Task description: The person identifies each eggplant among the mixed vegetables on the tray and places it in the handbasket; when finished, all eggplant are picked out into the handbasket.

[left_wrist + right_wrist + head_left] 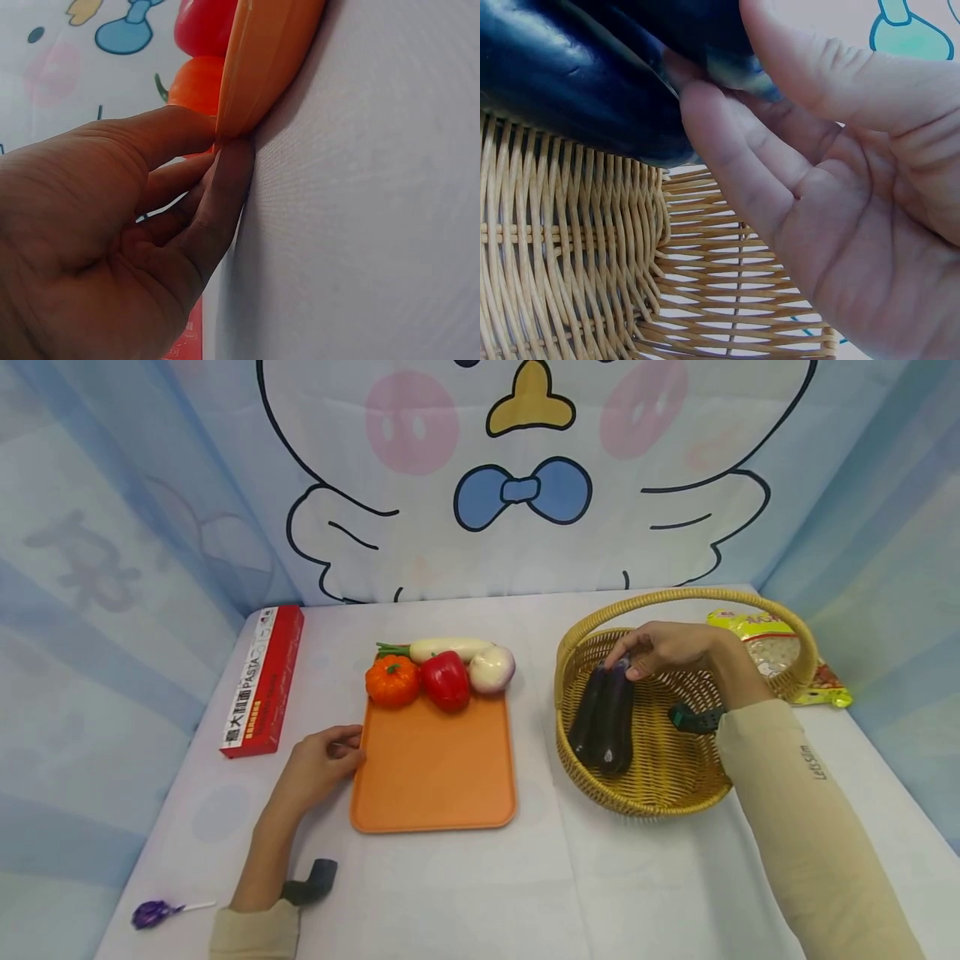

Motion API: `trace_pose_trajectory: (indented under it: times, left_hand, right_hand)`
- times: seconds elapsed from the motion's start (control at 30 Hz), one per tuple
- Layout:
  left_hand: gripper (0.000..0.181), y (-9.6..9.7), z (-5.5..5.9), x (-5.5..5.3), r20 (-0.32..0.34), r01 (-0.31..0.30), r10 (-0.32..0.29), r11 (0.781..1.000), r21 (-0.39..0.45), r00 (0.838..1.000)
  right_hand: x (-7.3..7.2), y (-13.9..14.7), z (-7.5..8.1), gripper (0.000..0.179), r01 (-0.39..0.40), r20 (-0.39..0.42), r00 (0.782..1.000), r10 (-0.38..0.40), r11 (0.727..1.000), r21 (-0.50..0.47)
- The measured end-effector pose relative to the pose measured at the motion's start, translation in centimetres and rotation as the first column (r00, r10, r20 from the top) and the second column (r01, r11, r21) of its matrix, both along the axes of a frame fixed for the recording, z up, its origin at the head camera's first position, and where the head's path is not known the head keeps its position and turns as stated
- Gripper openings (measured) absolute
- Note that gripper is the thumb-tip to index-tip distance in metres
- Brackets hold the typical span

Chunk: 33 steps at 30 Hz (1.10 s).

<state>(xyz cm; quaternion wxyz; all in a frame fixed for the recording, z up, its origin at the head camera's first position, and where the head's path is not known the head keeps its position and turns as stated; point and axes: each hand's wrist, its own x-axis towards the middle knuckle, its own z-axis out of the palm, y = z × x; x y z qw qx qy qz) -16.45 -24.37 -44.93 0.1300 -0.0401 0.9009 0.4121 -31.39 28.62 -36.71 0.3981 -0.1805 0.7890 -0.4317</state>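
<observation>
My left hand (321, 768) pinches the left rim of an orange tray (435, 768), its fingertips at the edge in the left wrist view. Along the tray's far end lie an orange pumpkin (393, 682), a red bell pepper (446, 682), a white radish (450, 648) and a white-purple turnip (491, 670). Inside a wicker basket (667, 793), two dark eggplants lie side by side. With thumb and fingers, my right hand (667, 647) pinches the top end of the right eggplant (617, 718); the left eggplant (585, 718) touches it. The right wrist view (840, 172) hides part of that grip.
A red pasta box (273, 685) lies left of the tray. At the near left is a purple-wrapped lollipop (153, 913). Behind the basket's right side lies a yellow food packet (776, 647). The basket's handle (675, 597) arches over the right forearm. A printed curtain hangs behind.
</observation>
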Motion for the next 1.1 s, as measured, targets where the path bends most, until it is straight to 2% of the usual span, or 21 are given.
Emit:
trace_pose_trajectory:
  times: [0.3,0.7,0.93,1.03,1.1]
  left_hand:
    - [0.052,-0.1,0.0,-0.1,0.010,-0.009,0.009,1.000,0.004,1.000]
    - [0.051,0.1,-0.4,0.0,0.010,-0.009,0.009,1.000,0.011,1.000]
    - [0.051,0.2,-0.7,0.0,0.015,-0.017,0.017,1.000,0.000,1.000]
    - [0.052,0.1,-0.9,0.0,0.019,-0.015,0.015,1.000,-0.003,1.000]
    - [0.053,0.0,-1.1,0.1,0.022,-0.010,0.010,1.000,-0.002,1.000]
  right_hand:
    - [-0.1,-0.2,-0.1,0.040,0.001,-0.063,0.998,0.000,1.000,0.022]
    - [-0.1,0.2,-0.5,0.041,0.009,-0.082,0.997,-0.009,1.000,0.004]
    - [0.3,-0.1,-0.1,0.043,0.045,-0.152,0.988,-0.037,0.998,0.046]
    - [1.1,-0.8,0.4,0.042,0.063,-0.237,0.971,-0.042,0.995,0.078]
    - [2.5,-1.7,1.2,0.040,0.080,-0.337,0.941,-0.041,0.992,0.102]
